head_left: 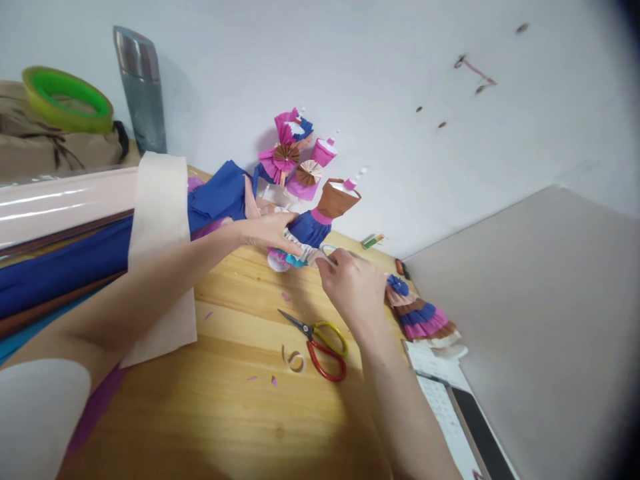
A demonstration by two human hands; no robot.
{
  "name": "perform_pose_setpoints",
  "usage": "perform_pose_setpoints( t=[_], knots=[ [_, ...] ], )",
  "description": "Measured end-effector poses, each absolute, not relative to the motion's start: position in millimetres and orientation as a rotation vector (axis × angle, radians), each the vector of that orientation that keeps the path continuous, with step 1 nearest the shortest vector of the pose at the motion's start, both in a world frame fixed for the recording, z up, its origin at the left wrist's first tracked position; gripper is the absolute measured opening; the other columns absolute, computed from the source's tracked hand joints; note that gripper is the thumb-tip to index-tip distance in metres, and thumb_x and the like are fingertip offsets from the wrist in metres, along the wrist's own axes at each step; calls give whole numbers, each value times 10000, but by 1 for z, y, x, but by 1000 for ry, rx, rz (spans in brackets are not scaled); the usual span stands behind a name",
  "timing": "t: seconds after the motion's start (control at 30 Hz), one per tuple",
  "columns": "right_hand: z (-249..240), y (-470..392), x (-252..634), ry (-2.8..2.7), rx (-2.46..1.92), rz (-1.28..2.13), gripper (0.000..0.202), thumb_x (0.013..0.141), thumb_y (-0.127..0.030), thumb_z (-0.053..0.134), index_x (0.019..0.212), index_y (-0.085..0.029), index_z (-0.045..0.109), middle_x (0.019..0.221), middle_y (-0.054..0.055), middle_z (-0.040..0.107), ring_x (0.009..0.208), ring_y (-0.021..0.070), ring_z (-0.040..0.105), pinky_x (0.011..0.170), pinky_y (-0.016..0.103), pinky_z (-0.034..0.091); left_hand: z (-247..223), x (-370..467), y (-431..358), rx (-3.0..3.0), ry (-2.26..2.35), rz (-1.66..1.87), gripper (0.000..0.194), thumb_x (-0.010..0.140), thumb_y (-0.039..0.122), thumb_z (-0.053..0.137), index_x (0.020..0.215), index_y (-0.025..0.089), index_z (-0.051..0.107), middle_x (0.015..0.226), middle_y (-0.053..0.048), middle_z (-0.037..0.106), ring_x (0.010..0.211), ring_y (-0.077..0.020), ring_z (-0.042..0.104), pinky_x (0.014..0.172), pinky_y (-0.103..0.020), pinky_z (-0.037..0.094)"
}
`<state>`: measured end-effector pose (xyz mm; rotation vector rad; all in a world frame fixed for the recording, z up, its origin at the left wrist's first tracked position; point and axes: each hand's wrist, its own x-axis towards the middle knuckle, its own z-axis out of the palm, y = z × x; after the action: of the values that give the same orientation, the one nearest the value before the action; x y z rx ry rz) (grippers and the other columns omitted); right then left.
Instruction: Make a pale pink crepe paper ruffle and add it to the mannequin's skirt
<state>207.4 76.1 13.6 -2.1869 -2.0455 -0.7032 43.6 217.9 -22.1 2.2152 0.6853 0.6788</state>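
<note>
A small paper dress figure with a brown bodice (338, 200), a pink waistband (321, 217) and a blue skirt (309, 230) leans between my hands. My left hand (270, 233) is closed on the skirt's lower side, its thumb pressing a cream ruffled paper strip (306, 253). Pinched in the fingers of my right hand (353, 283) is the end of that cream strip at the skirt's hem. Turquoise and pink ruffles (295, 260) show below, over a round white base (278, 261). My right fingertips are partly hidden by the hand itself.
Open scissors (320, 340) and a curled paper scrap (295, 361) lie near my right forearm. Paper rolls (65, 247) fill the left. Behind stand other paper dresses (300, 160), tape (70, 100) and a flask (143, 93). Another ruffled dress (423, 313) lies right, beside a keyboard (445, 407).
</note>
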Motion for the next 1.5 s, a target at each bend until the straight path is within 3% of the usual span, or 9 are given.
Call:
perform_pose_setpoints(
  t=[0.3,0.53,0.63,0.8,1.03,1.2,1.3,1.4,1.5],
  knots=[
    [20,78,205,-2014,-2270,-663,290,928,-336,472,854,-166,697,826,140,742,751,262,697,609,301,354,-20,57,210,2143,823,814,447,627,511,748,826,135,609,777,-52,626,757,-212,587,664,-307,453],
    [19,79,207,-2009,-2256,-640,284,926,-330,476,849,-165,694,826,138,743,735,245,700,612,296,367,-4,54,201,2010,758,990,571,640,376,741,1160,179,613,1116,-100,678,1056,-260,618,914,-385,478],
    [19,79,207,-2017,-2208,-643,290,930,-321,468,844,-159,694,821,140,744,726,238,697,621,290,377,3,52,193,2008,855,1097,533,667,369,724,1161,198,622,1181,-107,669,1149,-288,581,972,-426,449],
    [22,80,208,-2012,-2201,-618,295,932,-308,457,845,-161,698,824,134,743,722,230,696,626,290,390,13,57,193,2016,839,1155,411,719,354,701,1102,215,648,1155,-95,686,1120,-280,598,957,-427,460],
    [25,79,211,-2019,-2191,-611,306,933,-340,471,849,-156,701,828,136,744,720,237,697,601,290,376,18,70,194,2143,910,1155,558,685,374,761,1170,160,588,1155,-111,662,1058,-269,608,955,-415,453],
    [24,76,213,-2033,-2166,-599,294,931,-330,473,858,-161,702,831,134,746,702,232,693,595,288,365,13,56,159,2100,1239,1541,112,829,300,632,900,213,638,951,-64,680,969,-241,594,919,-394,450],
    [24,73,213,-2037,-2174,-572,294,934,-337,474,886,-159,704,849,135,750,713,239,694,596,291,366,11,50,137,2274,1168,1310,90,852,287,598,885,238,666,790,-19,676,831,-206,621,801,-329,469],
    [24,70,213,-2055,-2155,-551,300,942,-337,470,901,-153,702,877,137,754,746,243,699,600,293,366,9,53,126,2422,1056,993,201,879,258,541,1026,250,678,853,-17,716,827,-204,652,760,-311,466],
    [24,69,214,-2057,-2140,-561,298,942,-332,469,874,-156,700,860,127,754,744,245,701,600,298,358,9,59,126,2427,1054,1008,207,887,234,512,1021,237,669,854,-21,717,814,-198,647,763,-312,465]
  ],
)
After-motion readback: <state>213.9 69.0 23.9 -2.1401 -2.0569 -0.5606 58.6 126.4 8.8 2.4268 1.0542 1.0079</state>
